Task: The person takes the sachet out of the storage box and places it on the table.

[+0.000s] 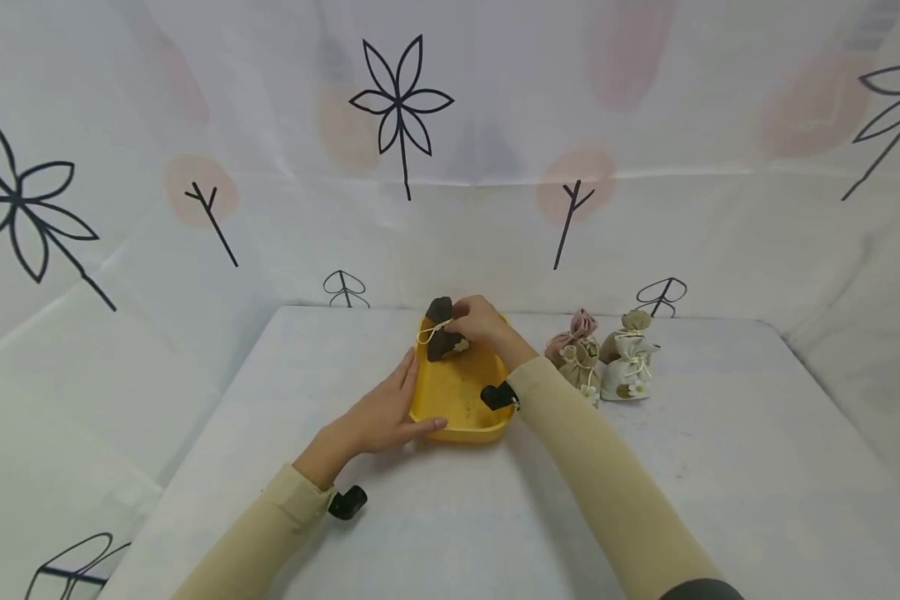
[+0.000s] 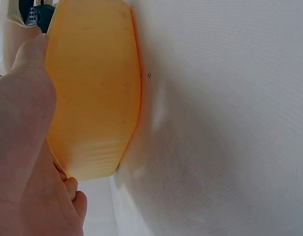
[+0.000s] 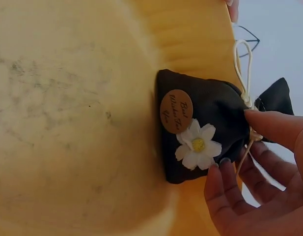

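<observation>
A yellow plastic basin point(image 1: 461, 400) stands on the white table. Inside its far end is a black drawstring pouch point(image 3: 210, 103) with a white cloth flower, a round brown sticker and a cream cord. My right hand point(image 1: 482, 323) pinches the pouch at its tied neck, the thumb on the cord and other fingertips near the flower. Along the basin's left side rests my left hand point(image 1: 382, 408), its fingers extended and the thumb lying at the near rim. The left wrist view shows this hand point(image 2: 38, 157) against the basin's outer wall point(image 2: 92, 88).
Several more drawstring pouches stand in a group right of the basin: a pink one point(image 1: 583, 323), a tan one point(image 1: 579, 365), a white one point(image 1: 627, 375) and a brown one point(image 1: 635, 320). Behind the table hangs a white printed cloth point(image 1: 480, 242).
</observation>
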### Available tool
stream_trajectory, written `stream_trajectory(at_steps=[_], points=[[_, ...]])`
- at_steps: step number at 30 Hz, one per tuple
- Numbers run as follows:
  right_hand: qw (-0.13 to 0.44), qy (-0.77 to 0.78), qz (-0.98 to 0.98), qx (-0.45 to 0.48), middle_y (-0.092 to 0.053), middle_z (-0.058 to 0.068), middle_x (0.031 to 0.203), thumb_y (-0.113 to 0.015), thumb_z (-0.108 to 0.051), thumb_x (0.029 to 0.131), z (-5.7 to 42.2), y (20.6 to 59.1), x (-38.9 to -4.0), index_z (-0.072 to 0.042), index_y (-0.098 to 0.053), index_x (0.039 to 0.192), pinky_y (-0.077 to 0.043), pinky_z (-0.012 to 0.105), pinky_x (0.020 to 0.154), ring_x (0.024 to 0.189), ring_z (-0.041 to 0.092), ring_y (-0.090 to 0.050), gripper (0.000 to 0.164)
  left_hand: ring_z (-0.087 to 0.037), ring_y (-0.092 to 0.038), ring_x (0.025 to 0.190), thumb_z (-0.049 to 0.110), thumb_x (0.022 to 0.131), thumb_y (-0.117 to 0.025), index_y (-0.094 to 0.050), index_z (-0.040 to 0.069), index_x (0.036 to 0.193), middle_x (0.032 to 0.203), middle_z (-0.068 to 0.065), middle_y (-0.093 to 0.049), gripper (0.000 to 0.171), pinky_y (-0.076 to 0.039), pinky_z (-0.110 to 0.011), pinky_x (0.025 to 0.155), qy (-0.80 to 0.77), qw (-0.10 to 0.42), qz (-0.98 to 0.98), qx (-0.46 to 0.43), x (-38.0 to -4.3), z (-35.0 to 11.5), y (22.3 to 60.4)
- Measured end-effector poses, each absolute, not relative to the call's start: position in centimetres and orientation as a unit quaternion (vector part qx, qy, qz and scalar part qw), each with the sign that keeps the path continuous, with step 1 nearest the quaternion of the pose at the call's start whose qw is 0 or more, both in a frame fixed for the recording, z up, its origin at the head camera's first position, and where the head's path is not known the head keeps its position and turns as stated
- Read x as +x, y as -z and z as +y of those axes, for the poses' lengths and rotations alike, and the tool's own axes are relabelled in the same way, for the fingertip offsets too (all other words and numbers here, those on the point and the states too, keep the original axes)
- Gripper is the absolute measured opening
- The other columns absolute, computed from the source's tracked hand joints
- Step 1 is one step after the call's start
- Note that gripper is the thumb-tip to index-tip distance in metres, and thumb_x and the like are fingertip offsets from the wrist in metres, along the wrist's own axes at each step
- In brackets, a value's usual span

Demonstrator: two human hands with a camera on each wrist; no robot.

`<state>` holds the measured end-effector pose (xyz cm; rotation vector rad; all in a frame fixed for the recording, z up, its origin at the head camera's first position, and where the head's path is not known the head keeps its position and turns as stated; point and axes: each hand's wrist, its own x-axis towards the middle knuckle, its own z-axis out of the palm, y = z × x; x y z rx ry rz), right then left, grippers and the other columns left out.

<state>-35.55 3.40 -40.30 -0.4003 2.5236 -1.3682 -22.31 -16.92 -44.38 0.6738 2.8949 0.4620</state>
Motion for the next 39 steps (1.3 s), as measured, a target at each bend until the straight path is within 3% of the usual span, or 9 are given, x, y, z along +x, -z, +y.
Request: stream_trajectory(at_steps=[5,12,20,29,39], points=[[0.113,0.450,0.875,-0.139,-0.063,0.023,0.124,-0.065,-0.013,0.099,3.5,40.2,-35.6,0.008,-0.063,0.128,-0.054,0.043,0.094,0.109,0.034,-0.061,0.036,-0.028,-0.012,0.157,0.085,0.089,-0.040,0.003,-0.001,0.162,0.171,-0.013,0.010,0.121,-0.020,-0.040,0.125,-0.147,0.066,0.961,0.225,-22.3,-16.9,44.2],[0.106,0.433,0.883,-0.146,-0.065,0.022,0.120,-0.064,-0.017,0.100,3.5,39.7,-35.4,0.008,-0.065,0.125,-0.054,0.040,0.090,0.104,0.031,-0.061,0.035,-0.030,-0.014,0.157,0.084,0.090,-0.041,0.003,-0.001,0.162,0.171,-0.015,0.009,0.120,-0.021,-0.041,0.125,-0.153,0.063,0.960,0.227,-22.3,-16.8,44.1],[0.079,0.431,0.883,-0.168,-0.061,0.025,0.133,-0.065,-0.019,0.100,3.6,37.9,-34.7,0.008,-0.060,0.132,-0.053,0.046,0.100,0.120,0.038,-0.059,0.042,-0.031,-0.014,0.157,0.083,0.091,-0.041,0.002,-0.003,0.162,0.171,-0.016,0.009,0.120,-0.020,-0.041,0.125,-0.150,0.053,0.960,0.229,-22.5,-16.9,43.8],[0.068,0.451,0.872,-0.177,-0.062,0.019,0.130,-0.065,-0.022,0.101,4.5,37.1,-33.3,0.004,-0.062,0.130,-0.055,0.043,0.094,0.117,0.034,-0.060,0.038,-0.028,-0.012,0.157,0.084,0.089,-0.044,0.001,0.000,0.163,0.172,-0.013,0.009,0.120,-0.020,-0.040,0.125,-0.158,0.068,0.961,0.217,-22.1,-16.8,44.2],[0.013,0.456,0.872,-0.176,-0.064,0.016,0.126,-0.064,-0.024,0.102,5.9,36.5,-32.0,-0.001,-0.063,0.122,-0.050,0.047,0.103,0.120,0.032,-0.058,0.031,-0.029,-0.014,0.157,0.073,0.092,-0.056,-0.001,0.002,0.164,0.172,-0.011,0.008,0.115,-0.022,-0.044,0.125,-0.179,0.072,0.960,0.203,-22.0,-16.6,44.3]])
